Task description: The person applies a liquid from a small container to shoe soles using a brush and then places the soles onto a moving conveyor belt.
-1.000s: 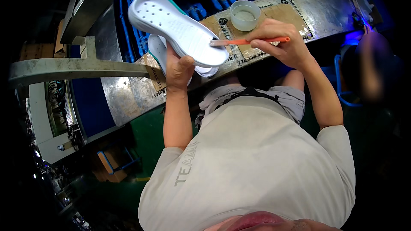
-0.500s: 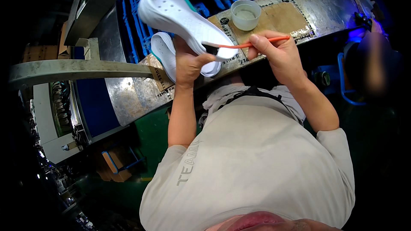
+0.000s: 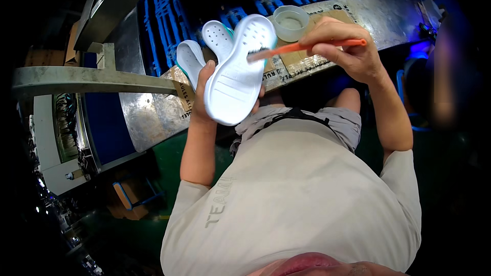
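My left hand grips a white shoe sole by its side, thumb on the near edge and fingertips showing at the other edge. Its inner face, with small holes at the far end, is turned up toward me. In my right hand is a brush with an orange handle, held in a pinch. Its dark bristles are against the sole just below the holes. Behind the held sole are two more white soles, one with small holes and green edging, the other further left.
A translucent bowl with some pale content stands on cardboard taped to the metal bench. Blue racks line the far side. A metal beam crosses at left. Another person sits at the right, mostly dark.
The held sole has swung round and come closer to me, its holed face now facing up. The brush has moved from the sole's near end to below its holes.
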Demonstrator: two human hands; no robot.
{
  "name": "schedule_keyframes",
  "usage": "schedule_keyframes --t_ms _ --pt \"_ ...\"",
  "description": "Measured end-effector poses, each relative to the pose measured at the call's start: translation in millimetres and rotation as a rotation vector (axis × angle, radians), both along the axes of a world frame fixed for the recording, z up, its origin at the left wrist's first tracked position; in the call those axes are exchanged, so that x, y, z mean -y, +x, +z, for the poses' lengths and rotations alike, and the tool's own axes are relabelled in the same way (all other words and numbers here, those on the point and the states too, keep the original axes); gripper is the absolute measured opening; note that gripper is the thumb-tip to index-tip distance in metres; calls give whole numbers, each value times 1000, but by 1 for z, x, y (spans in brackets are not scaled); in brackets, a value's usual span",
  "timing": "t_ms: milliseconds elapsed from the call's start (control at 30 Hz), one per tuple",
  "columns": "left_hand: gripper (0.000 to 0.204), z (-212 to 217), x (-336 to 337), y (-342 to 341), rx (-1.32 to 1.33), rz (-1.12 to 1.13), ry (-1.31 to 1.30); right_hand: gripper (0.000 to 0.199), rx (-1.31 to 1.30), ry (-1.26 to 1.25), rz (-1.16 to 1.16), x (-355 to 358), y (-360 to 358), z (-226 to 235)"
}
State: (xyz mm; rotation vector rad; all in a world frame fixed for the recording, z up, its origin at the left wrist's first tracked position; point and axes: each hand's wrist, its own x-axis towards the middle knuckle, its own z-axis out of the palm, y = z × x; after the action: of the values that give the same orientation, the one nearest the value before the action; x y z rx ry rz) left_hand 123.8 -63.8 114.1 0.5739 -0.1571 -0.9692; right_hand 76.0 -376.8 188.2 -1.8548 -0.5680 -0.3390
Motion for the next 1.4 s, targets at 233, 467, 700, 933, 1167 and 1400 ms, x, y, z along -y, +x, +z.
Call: schedule_keyframes --t_ms 233,467,700,933,1167,1400 --pt "75 -7 -6 0 -362 -376 -6 18 160 -431 314 1 22 13" --pt "87 -16 -16 5 -338 -441 -265 17 93 -506 194 47 36 14" --pt "90 -1 -18 9 -138 -260 -103 12 -29 -326 -65 49 11 -3" --pt "87 16 4 -9 272 65 457 19 -260 -114 -152 35 -8 -16" --pt "77 20 15 -3 190 -22 243 22 -149 660 -486 64 -32 -75" --pt "91 116 57 72 283 -201 -204 22 -110 966 -630 74 -86 -131"
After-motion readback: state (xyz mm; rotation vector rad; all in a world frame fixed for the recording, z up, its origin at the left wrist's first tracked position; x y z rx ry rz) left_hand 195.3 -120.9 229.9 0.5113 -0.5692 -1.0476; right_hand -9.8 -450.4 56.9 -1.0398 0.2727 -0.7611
